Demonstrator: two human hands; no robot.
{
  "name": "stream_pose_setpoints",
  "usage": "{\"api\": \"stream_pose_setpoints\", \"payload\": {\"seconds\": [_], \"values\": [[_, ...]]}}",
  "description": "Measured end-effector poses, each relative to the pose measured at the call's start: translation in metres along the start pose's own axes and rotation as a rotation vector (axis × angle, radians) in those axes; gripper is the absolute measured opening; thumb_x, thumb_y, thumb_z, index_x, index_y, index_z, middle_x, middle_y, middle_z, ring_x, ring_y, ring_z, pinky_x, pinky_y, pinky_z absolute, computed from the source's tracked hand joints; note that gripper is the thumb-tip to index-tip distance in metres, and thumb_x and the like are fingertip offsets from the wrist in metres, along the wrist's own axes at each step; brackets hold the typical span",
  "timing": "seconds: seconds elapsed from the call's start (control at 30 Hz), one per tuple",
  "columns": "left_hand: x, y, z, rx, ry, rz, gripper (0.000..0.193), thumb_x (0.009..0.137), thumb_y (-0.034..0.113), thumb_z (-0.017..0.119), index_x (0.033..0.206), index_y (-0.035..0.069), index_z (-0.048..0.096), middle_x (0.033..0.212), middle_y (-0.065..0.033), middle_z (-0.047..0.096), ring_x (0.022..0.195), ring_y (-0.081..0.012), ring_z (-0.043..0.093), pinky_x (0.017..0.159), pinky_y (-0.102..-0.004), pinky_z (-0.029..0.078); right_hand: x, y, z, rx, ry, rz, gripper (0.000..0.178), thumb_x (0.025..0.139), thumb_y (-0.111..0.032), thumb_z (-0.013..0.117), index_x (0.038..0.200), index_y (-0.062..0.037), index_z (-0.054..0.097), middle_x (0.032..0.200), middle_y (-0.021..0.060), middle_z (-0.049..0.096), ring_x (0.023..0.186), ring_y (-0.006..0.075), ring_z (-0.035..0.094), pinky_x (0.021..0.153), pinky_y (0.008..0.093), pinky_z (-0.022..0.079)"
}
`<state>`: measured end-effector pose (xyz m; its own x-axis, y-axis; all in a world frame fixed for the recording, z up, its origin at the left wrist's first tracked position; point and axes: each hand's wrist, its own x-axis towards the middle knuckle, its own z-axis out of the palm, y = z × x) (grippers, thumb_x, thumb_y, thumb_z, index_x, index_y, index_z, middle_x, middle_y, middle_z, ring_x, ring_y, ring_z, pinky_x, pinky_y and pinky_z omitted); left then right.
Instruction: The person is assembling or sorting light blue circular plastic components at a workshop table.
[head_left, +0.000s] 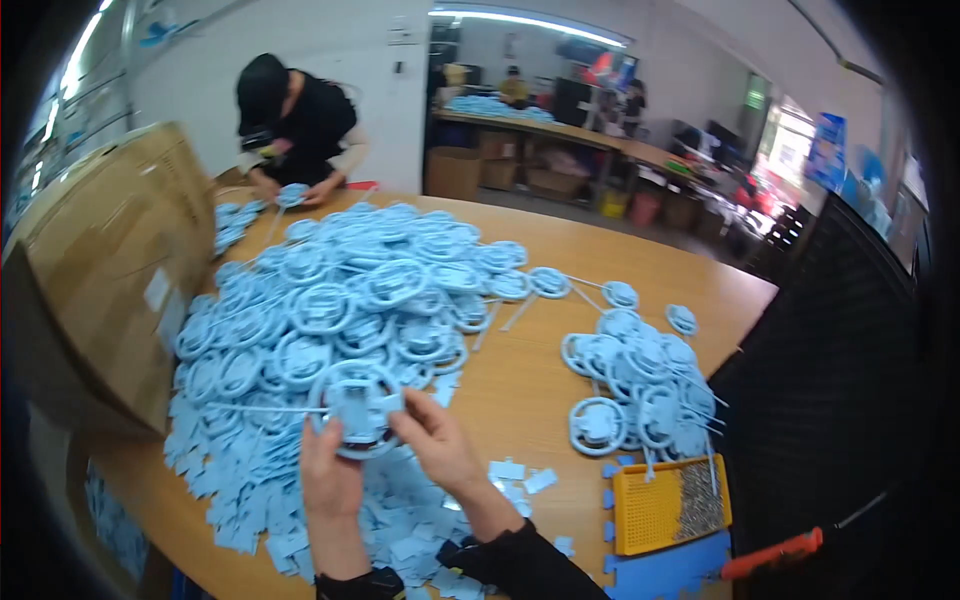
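Between my two hands is a light blue round plastic part with an outer ring, a blocky centre and a thin rod sticking out to the left. The fingers of my left hand grip its lower left edge. On its right rim, my right hand pinches with thumb and fingers. Just beyond rises a large heap of similar blue ring parts. Around and under my wrists lie many small flat blue pieces. A smaller cluster of ring parts, some with rods, sits to the right.
A yellow basket holding small metal screws rests on a blue mat, beside an orange-handled screwdriver. At left stands a cardboard box; at right, a dark panel. Across the wooden table, another person handles a blue part.
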<state>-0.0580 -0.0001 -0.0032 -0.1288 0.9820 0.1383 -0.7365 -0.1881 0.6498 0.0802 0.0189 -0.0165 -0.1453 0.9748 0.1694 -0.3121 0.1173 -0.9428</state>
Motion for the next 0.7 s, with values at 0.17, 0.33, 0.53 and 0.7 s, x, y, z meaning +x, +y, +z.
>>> {"api": "stream_pose_setpoints", "payload": {"seconds": [0.17, 0.33, 0.53, 0.7], "values": [[-0.003, 0.002, 0.002, 0.032, -0.019, 0.015, 0.049, 0.087, 0.008, 0.056, 0.133, 0.004, 0.039, 0.124, -0.0095, 0.053, 0.112, -0.0212, 0.054, 0.096, -0.0377, 0.044, 0.003, -0.007, 0.003, 0.146, -0.063, 0.029, 0.039, 0.094, -0.014, 0.056, 0.129, 0.0013, 0.047, 0.105, 0.0011, 0.059, 0.090, 0.0066, 0.055, 0.077, 0.0230, 0.045], [-0.001, -0.005, 0.014, 0.108, -0.034, 0.028, 0.053, 0.085, 0.001, 0.055, 0.134, 0.001, 0.037, 0.124, -0.0113, 0.053, 0.111, -0.0213, 0.054, 0.096, -0.0376, 0.044, 0.003, -0.011, -0.012, 0.033, -0.042, -0.024, 0.040, 0.093, -0.013, 0.057, 0.130, 0.0012, 0.048, 0.103, 0.0026, 0.061, 0.086, 0.0064, 0.055, 0.073, 0.0217, 0.045], [0.000, 0.005, 0.004, 0.051, 0.066, 0.058, 0.045, 0.088, 0.006, 0.056, 0.129, 0.002, 0.041, 0.118, -0.0103, 0.055, 0.103, -0.0194, 0.059, 0.084, -0.0351, 0.052, 0.001, -0.011, 0.005, 0.059, -0.066, 0.002, 0.041, 0.094, -0.012, 0.055, 0.131, 0.0012, 0.045, 0.105, 0.0071, 0.062, 0.088, 0.0108, 0.058, 0.075, 0.0256, 0.048], [0.001, 0.009, -0.002, 0.070, 0.056, 0.032, 0.048, 0.090, 0.011, 0.055, 0.134, 0.003, 0.037, 0.123, -0.0114, 0.052, 0.108, -0.0222, 0.056, 0.088, -0.0395, 0.049, 0.001, -0.009, 0.007, 0.040, -0.098, 0.027, 0.042, 0.093, -0.012, 0.055, 0.131, 0.0013, 0.045, 0.105, 0.0079, 0.062, 0.088, 0.0115, 0.060, 0.076, 0.0265, 0.049]]}}
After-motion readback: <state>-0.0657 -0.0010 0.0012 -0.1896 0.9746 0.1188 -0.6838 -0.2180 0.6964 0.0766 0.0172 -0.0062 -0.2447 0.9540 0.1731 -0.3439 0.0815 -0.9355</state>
